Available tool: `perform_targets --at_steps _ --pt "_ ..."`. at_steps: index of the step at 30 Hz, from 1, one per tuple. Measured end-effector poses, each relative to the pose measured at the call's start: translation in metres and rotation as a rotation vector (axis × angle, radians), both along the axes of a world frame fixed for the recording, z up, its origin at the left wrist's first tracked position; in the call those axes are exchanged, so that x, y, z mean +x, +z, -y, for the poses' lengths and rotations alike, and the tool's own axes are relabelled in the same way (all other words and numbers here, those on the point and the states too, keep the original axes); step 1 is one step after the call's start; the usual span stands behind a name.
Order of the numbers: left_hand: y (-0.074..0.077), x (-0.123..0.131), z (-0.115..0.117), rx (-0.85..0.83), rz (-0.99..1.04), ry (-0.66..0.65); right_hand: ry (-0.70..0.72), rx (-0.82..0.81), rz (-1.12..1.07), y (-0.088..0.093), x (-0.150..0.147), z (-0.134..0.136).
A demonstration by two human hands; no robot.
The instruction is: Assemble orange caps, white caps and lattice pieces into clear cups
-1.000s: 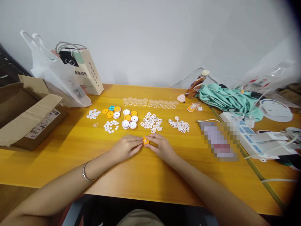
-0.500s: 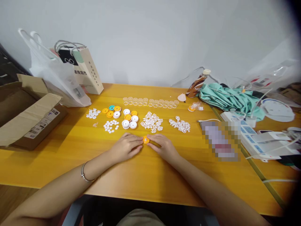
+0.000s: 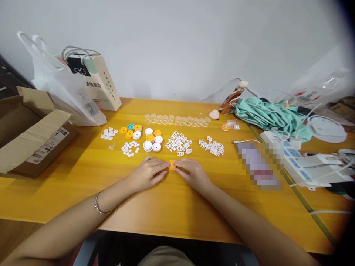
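Between my two hands sits a small round orange plastic piece (image 3: pixel 171 167) with a pale centre. My left hand (image 3: pixel 149 171) grips its left side with the fingertips, and my right hand (image 3: pixel 192 173) pinches the right side; the fingers hide part of it. Just beyond them lie white and orange round plastic caps (image 3: pixel 148 145), small white discs (image 3: pixel 130 148) and a pile of white openwork pieces (image 3: pixel 179 142). A second pile of white openwork pieces (image 3: pixel 213 147) is to the right. Further back stands a row of clear little cups (image 3: pixel 165 119).
An open cardboard box (image 3: pixel 52 147), a white plastic bag (image 3: pixel 74 96) and a paper bag (image 3: pixel 102 85) stand at the left. At the right are a drink bottle (image 3: pixel 232 99), green fabric (image 3: pixel 269 116), a power strip (image 3: pixel 294 157) with cables, and a pixelated flat object (image 3: pixel 257 166).
Both hands stay in nearly the same place around the orange piece. Only a slight shift of the fingers and of the camera view shows.
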State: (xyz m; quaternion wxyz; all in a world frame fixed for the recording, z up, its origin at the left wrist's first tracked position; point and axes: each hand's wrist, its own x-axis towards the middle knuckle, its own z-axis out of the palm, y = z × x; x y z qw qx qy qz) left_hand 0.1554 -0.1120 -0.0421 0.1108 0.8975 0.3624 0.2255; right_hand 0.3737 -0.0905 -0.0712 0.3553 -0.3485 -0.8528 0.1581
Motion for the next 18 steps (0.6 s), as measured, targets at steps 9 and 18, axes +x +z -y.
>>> perform_targets --at_steps 9,18 --pt "0.0025 0.0021 0.0020 0.014 -0.018 0.017 -0.009 -0.008 0.031 -0.0028 0.0005 -0.0009" --pt "0.0007 0.0017 0.0009 0.027 -0.026 0.011 -0.024 0.006 0.032 -0.0049 0.0003 -0.0009"
